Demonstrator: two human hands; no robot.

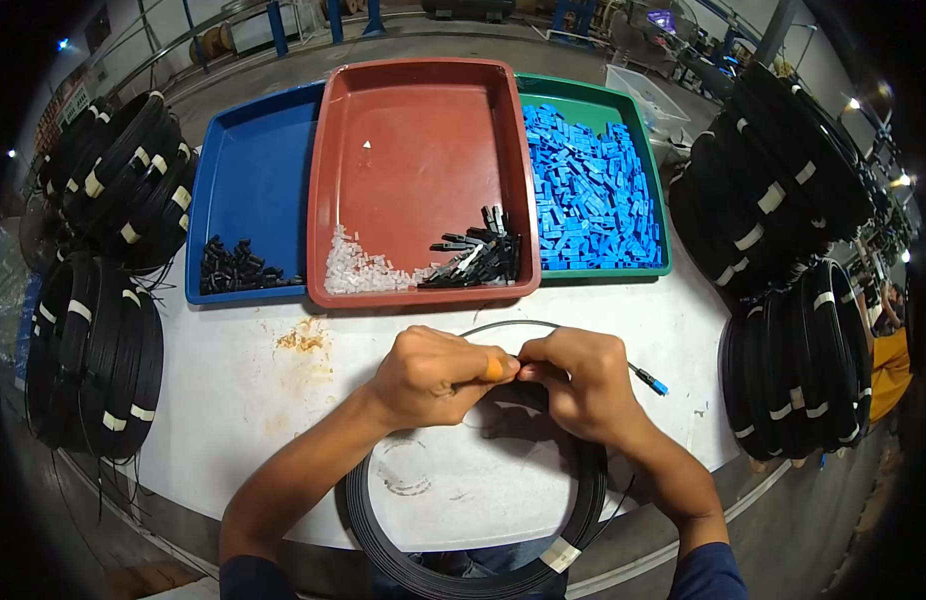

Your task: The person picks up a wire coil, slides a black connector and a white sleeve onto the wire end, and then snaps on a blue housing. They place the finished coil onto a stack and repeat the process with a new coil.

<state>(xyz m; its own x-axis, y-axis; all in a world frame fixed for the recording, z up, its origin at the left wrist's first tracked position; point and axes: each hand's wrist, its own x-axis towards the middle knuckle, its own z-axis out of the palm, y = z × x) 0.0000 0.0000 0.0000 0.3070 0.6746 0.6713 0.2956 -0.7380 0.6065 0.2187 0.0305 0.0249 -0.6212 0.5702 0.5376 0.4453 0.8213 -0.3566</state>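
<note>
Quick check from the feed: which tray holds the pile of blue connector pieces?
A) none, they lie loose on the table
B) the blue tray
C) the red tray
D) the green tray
D: the blue pieces fill the green tray, at the right of the red tray.

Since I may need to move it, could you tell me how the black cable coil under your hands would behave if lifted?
The cable coil would probably sag, being thin loops. One tape band likely keeps them together. It seems light.
</note>
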